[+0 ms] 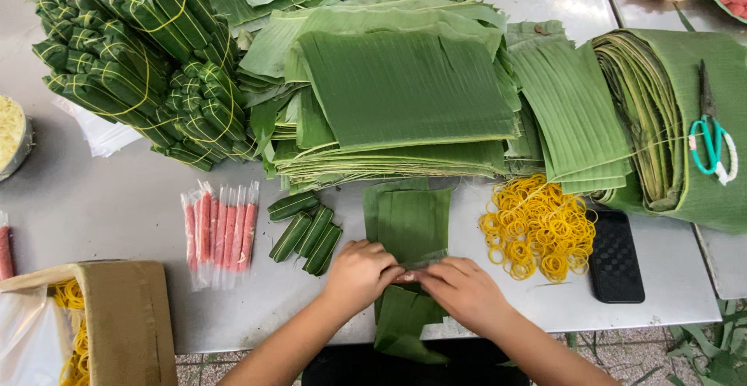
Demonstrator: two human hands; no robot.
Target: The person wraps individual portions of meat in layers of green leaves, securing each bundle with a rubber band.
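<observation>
Both hands, left [359, 273] and right [461, 289], pinch a banana-leaf strip [410, 226] on the grey steel table [101, 207] above tiled floor [622, 355].

left hand [359, 273]: bare steel table [101, 199] lay open to its left, up to the cardboard box [128, 320].
front-left: four small leaf rolls [306, 232] and pink sticks in clear wrappers [220, 234] blocked that lane.
right hand [461, 291]: narrow clear strip beside it, then the yellow rubber band heap [537, 226] and black phone [615, 255].
ahead: stacked banana leaves [405, 98] walled off the far side.
far left: tied leaf bundles [148, 59] piled high.
</observation>
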